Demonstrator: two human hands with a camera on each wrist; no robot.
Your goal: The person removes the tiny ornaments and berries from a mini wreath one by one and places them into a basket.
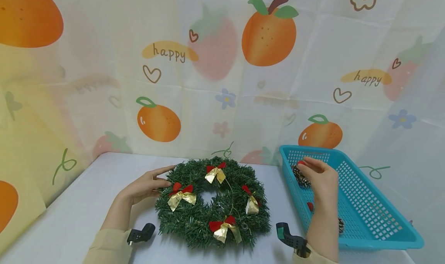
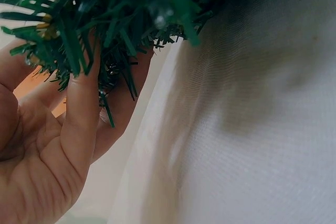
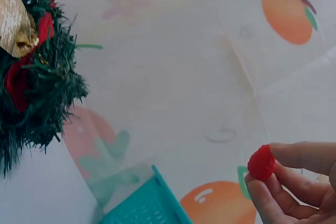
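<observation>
A green Christmas wreath [image 1: 250,225] lies on the white table, decorated with several red and gold bows [image 1: 182,197]. My left hand [image 1: 146,187] holds the wreath's left edge, thumb and fingers among the needles; in the left wrist view, needles hide the fingertips. A red artificial berry [image 3: 261,163] with a bumpy surface is pinched between the thumb and fingertips of my right hand [image 1: 323,181]. That hand is raised over the left side of a turquoise plastic basket [image 1: 368,194]. Another red berry [image 1: 176,187] sits by the wreath's left bow.
In the basket are pine cones [image 1: 301,177] and a red berry [image 1: 310,206], partly covered by my right arm. The basket's left wall stands just right of the wreath. Behind the table [image 1: 114,175] hangs a fruit-printed curtain [image 1: 208,102].
</observation>
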